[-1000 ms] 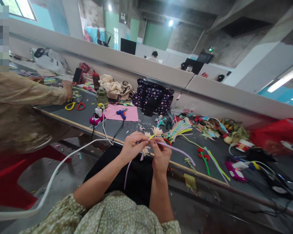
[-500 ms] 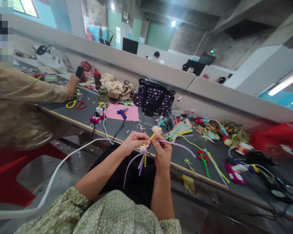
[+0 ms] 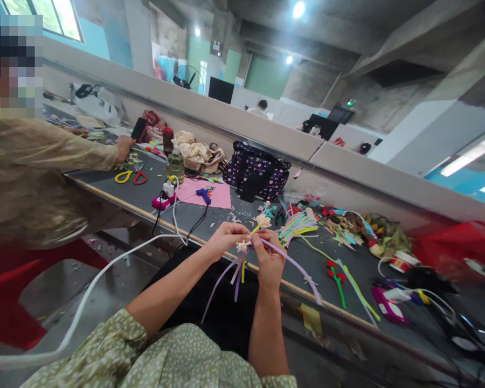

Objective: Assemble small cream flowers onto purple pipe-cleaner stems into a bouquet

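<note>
L hand and R hand are both pinched narrow, tips nearly meeting, w/ a small flower bunch held btwn them just above the near edge of the table. Upper cream flower pokes up past the fingertips on a yellow stem; lower cream flower sits just under the L fingertips. Long purple stem arcs out to the right of the R hand, tip near the table edge; can't tell if it touches. Loose stem ends hang below the hands, over the lap. Main risk, I'd say: if either pinch slackens, stems could splay & a flower slip or twist, as so many thin pcs meet at one pt. The purple stem could also snag on the table edge or kink if the R hand turns fast. White cable, left of the L forearm, might catch an elbow swung wide. Bundle of fuzzy stems lies just beyond the R hand, so a careless reach could scatter it. Glue gun is farther off, beyond the L hand.
</note>
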A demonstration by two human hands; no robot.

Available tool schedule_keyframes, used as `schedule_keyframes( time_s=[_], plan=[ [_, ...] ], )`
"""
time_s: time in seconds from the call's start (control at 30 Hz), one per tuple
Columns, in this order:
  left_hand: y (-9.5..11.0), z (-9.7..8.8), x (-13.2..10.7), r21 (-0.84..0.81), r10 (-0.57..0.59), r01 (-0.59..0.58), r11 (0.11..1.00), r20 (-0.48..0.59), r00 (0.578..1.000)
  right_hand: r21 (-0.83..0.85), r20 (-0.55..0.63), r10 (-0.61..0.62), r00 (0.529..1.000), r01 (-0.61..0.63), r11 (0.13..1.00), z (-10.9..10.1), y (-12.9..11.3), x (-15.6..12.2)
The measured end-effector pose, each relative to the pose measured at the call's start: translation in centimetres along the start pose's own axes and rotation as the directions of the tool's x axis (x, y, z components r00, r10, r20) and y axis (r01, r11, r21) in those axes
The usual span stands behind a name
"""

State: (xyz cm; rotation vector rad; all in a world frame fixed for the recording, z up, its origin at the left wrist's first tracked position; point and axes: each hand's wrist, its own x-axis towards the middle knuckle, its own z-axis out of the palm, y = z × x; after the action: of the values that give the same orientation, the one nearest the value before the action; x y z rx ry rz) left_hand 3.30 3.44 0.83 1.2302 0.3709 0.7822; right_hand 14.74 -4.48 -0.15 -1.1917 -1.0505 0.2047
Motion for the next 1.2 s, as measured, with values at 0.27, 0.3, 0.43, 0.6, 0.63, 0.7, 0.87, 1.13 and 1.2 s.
schedule_keyframes(
  time_s=[0.27,0.3,0.43,0.6,0.63,0.7,0.87,1.13,1.2],
  plan=[
    [-0.4,-0.9,-0.1,-0.061,-0.089,0.097,0.993,0.124,0.988,0.209,0.172,0.186,0.967,-0.22,0.953,-0.5,0.7,0.2],
    [-0.6,-1.0,0.0,-0.073,-0.107,0.117,0.99,0.129,0.986,0.233,0.183,0.204,0.962,-0.244,0.942,-0.5,0.8,0.2],
    [-1.5,-1.1,0.2,-0.119,-0.157,0.168,0.978,0.1,0.983,0.283,0.16,0.201,0.966,-0.24,0.928,-0.2,1.1,0.2],
    [-2.3,-1.9,-0.1,-0.247,-0.141,0.148,0.958,0.046,0.989,0.167,0.03,0.202,0.979,-0.204,0.965,0.0,1.8,-0.2],
    [-2.3,-2.2,-0.2,-0.282,-0.135,0.145,0.949,0.052,0.989,0.141,0.001,0.205,0.979,-0.203,0.969,0.0,2.0,-0.3],
    [-2.1,-2.6,-0.6,-0.341,-0.135,0.16,0.926,0.096,0.986,0.107,-0.038,0.212,0.976,-0.207,0.972,-0.1,2.2,-0.4],
    [-1.9,-2.0,-1.3,-0.375,-0.179,0.214,0.902,0.128,0.976,0.076,-0.065,0.178,0.982,-0.173,0.982,-0.1,2.2,-0.8],
    [-2.1,0.7,-1.3,-0.376,-0.179,0.166,0.912,0.0,0.984,0.166,0.0,0.21,0.978,-0.207,0.964,-0.2,1.4,-1.5],
    [-1.8,0.8,-1.4,-0.364,-0.191,0.176,0.914,-0.004,0.982,0.211,0.029,0.244,0.969,-0.244,0.946,-0.4,1.3,-1.6]
  ],
)
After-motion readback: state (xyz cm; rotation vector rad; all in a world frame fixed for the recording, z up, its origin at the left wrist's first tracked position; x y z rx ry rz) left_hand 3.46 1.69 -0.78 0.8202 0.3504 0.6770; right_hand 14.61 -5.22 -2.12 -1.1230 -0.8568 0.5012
